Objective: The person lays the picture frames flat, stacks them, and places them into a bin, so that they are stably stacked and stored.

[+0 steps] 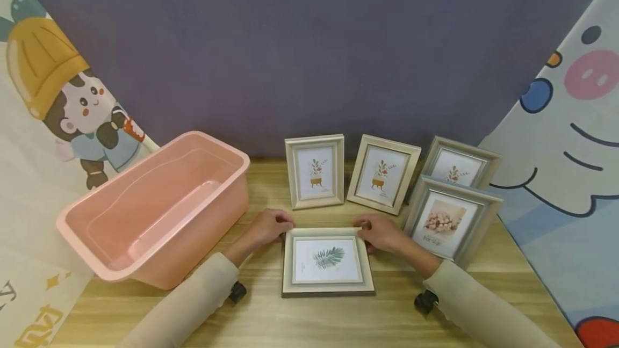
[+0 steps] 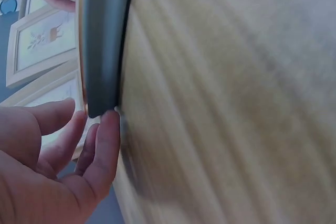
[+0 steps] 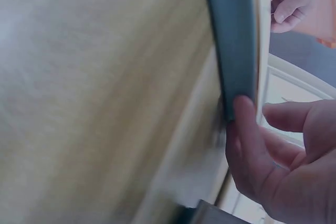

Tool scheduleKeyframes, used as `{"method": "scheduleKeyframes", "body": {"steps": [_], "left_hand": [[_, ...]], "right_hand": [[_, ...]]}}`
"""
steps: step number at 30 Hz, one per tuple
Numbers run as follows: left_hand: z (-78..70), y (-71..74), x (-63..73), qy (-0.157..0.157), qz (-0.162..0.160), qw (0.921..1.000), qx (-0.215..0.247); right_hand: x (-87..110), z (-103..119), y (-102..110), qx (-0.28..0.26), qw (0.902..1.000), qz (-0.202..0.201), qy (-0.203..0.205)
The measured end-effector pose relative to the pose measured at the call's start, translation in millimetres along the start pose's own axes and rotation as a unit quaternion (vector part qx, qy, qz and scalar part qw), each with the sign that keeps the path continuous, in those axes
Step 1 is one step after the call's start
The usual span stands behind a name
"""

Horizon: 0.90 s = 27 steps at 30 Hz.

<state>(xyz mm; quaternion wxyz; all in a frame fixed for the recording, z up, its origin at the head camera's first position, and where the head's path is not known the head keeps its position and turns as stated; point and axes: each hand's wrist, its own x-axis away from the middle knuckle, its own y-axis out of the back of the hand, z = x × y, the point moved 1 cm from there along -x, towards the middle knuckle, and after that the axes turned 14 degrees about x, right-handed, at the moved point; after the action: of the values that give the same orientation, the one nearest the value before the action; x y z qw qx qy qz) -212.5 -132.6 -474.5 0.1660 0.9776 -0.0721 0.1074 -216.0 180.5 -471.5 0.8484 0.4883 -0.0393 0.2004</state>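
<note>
A cream picture frame [image 1: 328, 260] with a green leaf print lies face up in front of me, its near side edge showing grey. My left hand [image 1: 269, 226] grips its far left corner with bent fingers. At the far right corner, my right hand [image 1: 382, 233] holds the frame between thumb and fingers. In the left wrist view, the fingertips [image 2: 109, 119] touch the end of the frame's dark side edge [image 2: 107, 40]. The right wrist view has a finger [image 3: 245, 106] lying against that side edge [image 3: 233, 40], with the thumb toward the front face.
Behind stand two cream picture frames, one left [image 1: 315, 172] and one tilted [image 1: 384, 173], with potted-plant prints. Two greyish frames, a front one [image 1: 452, 222] and a back one [image 1: 461, 162], overlap at right. A pink plastic tub [image 1: 203, 219] stands left on the wooden table [image 1: 329, 324].
</note>
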Motion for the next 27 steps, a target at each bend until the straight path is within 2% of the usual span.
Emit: {"method": "scheduleKeyframes", "body": {"steps": [3, 6, 12, 15, 20, 27], "left_hand": [[-3.7, 3.4, -2.5, -0.028, -0.019, 0.9994, -0.008], [-9.1, 7.7, -6.4, -0.063, -0.044, 0.9969, -0.015], [-16.7, 14.8, -16.0, -0.088, -0.082, 0.9918, 0.042], [-20.6, 16.7, -20.6, -0.102, -0.103, 0.9875, 0.063], [-26.3, 16.5, -26.9, -0.096, -0.109, 0.9840, 0.103], [-25.6, 12.7, -33.1, -0.078, -0.114, 0.9826, 0.124]], "right_hand": [[-0.5, 1.2, 8.2, 0.013, 0.9998, -0.010, 0.015], [-3.6, 5.9, 19.1, 0.035, 0.9981, -0.039, 0.033], [-13.1, 25.7, 43.0, 0.065, 0.9893, -0.112, 0.068], [-17.1, 37.1, 54.5, 0.058, 0.9838, -0.154, 0.073], [-24.3, 52.2, 71.4, 0.009, 0.9759, -0.206, 0.072], [-37.4, 65.4, 79.1, -0.039, 0.9712, -0.228, 0.058]]}}
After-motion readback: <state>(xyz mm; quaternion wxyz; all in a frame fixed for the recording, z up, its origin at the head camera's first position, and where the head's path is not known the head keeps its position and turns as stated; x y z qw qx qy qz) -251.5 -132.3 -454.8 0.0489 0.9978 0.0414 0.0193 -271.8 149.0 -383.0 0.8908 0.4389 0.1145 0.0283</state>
